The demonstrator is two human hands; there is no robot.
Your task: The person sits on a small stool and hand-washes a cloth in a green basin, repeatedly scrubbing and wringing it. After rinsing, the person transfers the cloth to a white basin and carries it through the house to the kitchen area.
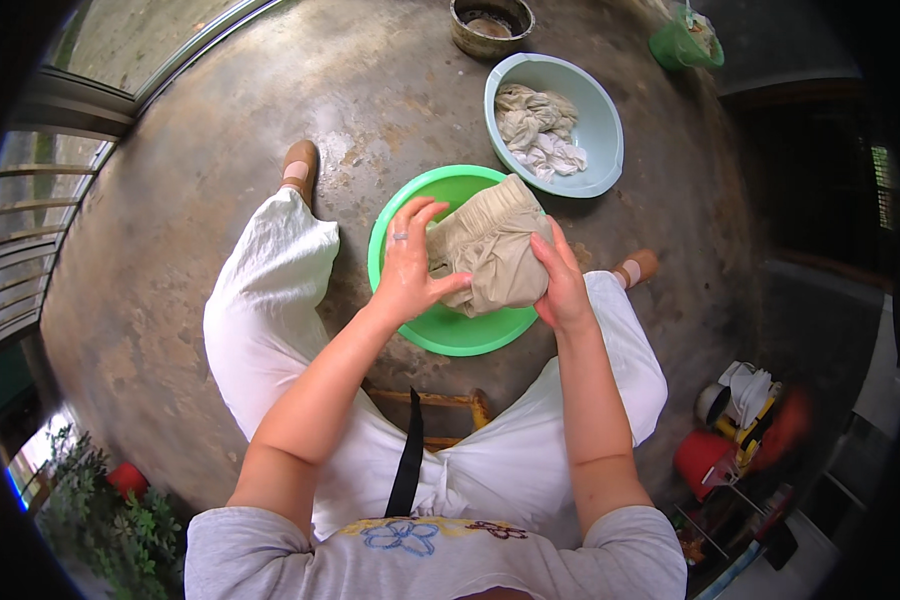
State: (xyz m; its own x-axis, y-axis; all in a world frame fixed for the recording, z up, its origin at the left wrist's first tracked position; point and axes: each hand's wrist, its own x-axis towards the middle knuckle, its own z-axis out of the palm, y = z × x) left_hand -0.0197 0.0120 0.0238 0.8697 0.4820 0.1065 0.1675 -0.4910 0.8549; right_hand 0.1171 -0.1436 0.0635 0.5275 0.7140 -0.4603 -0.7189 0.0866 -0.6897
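Beige shorts with a gathered elastic waistband are held up, bunched, above a bright green basin between my knees. My right hand grips their right side, fingers behind and thumb at the front. At the left side of the shorts, my left hand has its fingers spread and curved, a ring on one of them. Its thumb rests against the cloth. Most of the basin's inside is hidden by the shorts and hands.
Beyond the green basin stands a pale blue basin with wet beige and white clothes. Farther off are a dark round pot and a green bin. A red bucket is at the right, leafy plants at the left.
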